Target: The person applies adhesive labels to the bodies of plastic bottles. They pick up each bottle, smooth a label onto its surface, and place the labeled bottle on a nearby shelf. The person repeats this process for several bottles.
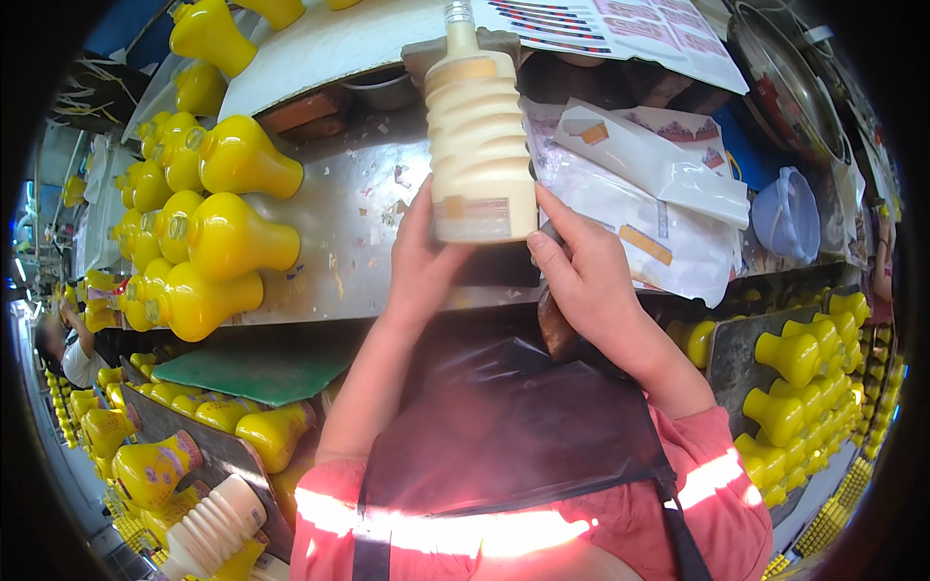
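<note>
A cream bottle (480, 131) with spiral ridges and a clear neck lies with its neck pointing away from me. Near its base is a pale rectangular label (475, 219). My left hand (424, 254) holds the lower left side of the bottle, its fingers partly hidden along that side. On the other side, my right hand (581, 266) is closed on the lower right corner, thumb and index finger against the edge. The neck end is over a grey block (420, 60).
Yellow vase-shaped bottles (242, 237) lie stacked on the metal table (339, 218) at left. Label sheets (649, 208) and a blue-grey bucket (786, 215) are at right. Boards of yellow bottles (790, 358) stand on both sides. Another person (82, 353) is at far left.
</note>
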